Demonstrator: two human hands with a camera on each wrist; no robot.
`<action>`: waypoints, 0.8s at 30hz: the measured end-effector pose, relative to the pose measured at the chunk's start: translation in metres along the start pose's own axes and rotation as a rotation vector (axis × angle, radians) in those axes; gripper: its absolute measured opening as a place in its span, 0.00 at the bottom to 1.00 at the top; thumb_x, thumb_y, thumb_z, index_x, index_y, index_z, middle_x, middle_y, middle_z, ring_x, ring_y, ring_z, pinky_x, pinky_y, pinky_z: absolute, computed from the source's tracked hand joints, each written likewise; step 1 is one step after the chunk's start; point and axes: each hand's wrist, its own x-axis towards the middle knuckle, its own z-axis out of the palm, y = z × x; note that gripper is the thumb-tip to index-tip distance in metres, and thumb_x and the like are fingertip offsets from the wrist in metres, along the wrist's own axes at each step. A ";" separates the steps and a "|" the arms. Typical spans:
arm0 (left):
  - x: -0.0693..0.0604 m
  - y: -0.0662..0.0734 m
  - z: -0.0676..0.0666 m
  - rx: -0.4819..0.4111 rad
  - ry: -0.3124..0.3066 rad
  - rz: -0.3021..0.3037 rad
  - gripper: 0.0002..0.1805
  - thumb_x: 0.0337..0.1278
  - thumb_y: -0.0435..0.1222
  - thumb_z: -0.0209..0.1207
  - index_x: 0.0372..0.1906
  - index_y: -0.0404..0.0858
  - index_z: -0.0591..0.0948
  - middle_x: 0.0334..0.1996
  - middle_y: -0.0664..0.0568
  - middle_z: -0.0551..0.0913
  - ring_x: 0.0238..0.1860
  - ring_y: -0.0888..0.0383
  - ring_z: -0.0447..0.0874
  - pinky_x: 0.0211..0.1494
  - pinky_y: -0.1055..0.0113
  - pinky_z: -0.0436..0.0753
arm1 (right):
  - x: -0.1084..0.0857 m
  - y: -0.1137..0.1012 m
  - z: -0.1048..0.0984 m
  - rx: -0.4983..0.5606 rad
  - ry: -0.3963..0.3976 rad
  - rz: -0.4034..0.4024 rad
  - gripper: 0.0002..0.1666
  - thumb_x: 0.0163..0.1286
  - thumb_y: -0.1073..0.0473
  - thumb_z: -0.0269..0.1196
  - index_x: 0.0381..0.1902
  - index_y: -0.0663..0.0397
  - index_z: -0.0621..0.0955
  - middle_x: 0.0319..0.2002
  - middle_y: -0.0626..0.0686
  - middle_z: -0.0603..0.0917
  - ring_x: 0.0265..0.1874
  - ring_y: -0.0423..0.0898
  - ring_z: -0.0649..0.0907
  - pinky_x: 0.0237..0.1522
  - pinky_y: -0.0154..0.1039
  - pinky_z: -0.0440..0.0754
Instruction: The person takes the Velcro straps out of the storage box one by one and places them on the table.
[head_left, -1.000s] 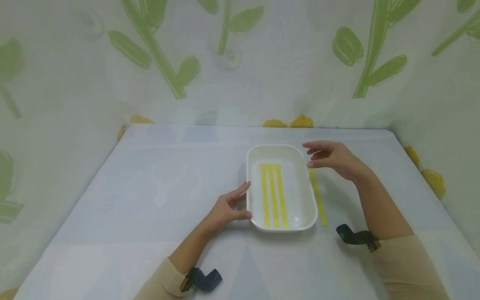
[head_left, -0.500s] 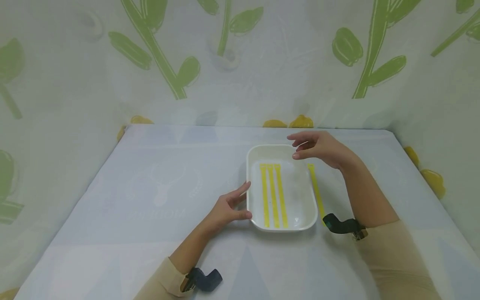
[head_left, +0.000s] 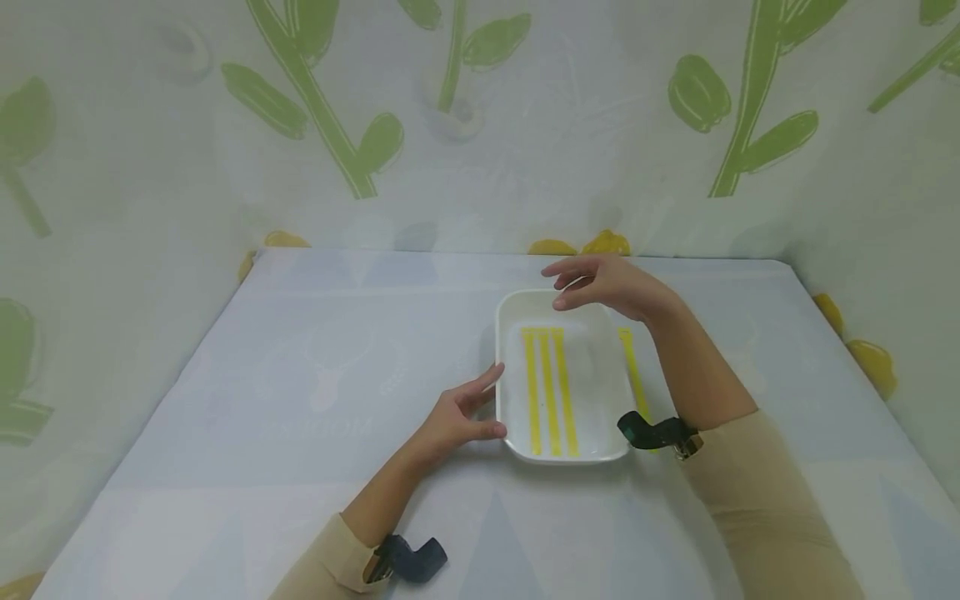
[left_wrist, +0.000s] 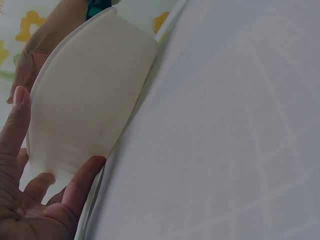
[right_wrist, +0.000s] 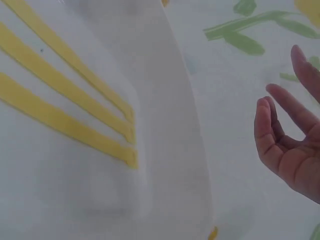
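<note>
A white rectangular dish [head_left: 600, 375] with rounded corners stands on the table. In it lie three flat yellow strips [head_left: 547, 392], side by side, each with a slightly wider far end. Another yellow strip [head_left: 632, 367] lies outside, along the dish's right side, partly hidden by the right forearm and wrist camera. My left hand [head_left: 457, 417] rests on the dish's left side; in the left wrist view its spread fingers [left_wrist: 85, 180] touch the outer wall. My right hand [head_left: 607, 287] hovers over the dish's far end, fingers loosely bent, holding nothing.
A pale patterned cloth covers the table [head_left: 337, 333]. Behind and beside it hangs a white curtain [head_left: 562, 125] with green leaves and yellow flowers. Black wrist cameras [head_left: 420, 560] jut out from both forearms.
My right hand has moved left and slightly away, from beside the dish's right edge to over its far end. My left hand, the dish and the yellow strips stay in place.
</note>
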 end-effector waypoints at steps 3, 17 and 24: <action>0.000 0.001 0.000 -0.007 -0.006 0.002 0.56 0.30 0.53 0.74 0.71 0.45 0.62 0.72 0.60 0.57 0.72 0.51 0.57 0.69 0.57 0.63 | 0.009 0.004 0.004 -0.002 -0.032 0.011 0.33 0.57 0.58 0.70 0.61 0.57 0.74 0.56 0.64 0.74 0.54 0.55 0.74 0.60 0.54 0.72; -0.001 0.002 0.001 0.000 -0.007 -0.035 0.49 0.41 0.40 0.73 0.72 0.45 0.60 0.72 0.62 0.56 0.72 0.52 0.57 0.68 0.61 0.65 | 0.044 0.035 0.036 -0.027 -0.085 0.193 0.35 0.56 0.56 0.70 0.62 0.54 0.73 0.56 0.60 0.77 0.55 0.54 0.74 0.64 0.54 0.67; -0.001 0.003 0.000 -0.028 -0.021 -0.008 0.54 0.36 0.48 0.73 0.72 0.42 0.59 0.73 0.57 0.54 0.72 0.49 0.56 0.67 0.61 0.67 | 0.051 0.047 0.051 -0.221 -0.022 0.221 0.38 0.47 0.52 0.76 0.58 0.51 0.77 0.48 0.55 0.82 0.45 0.50 0.79 0.54 0.46 0.75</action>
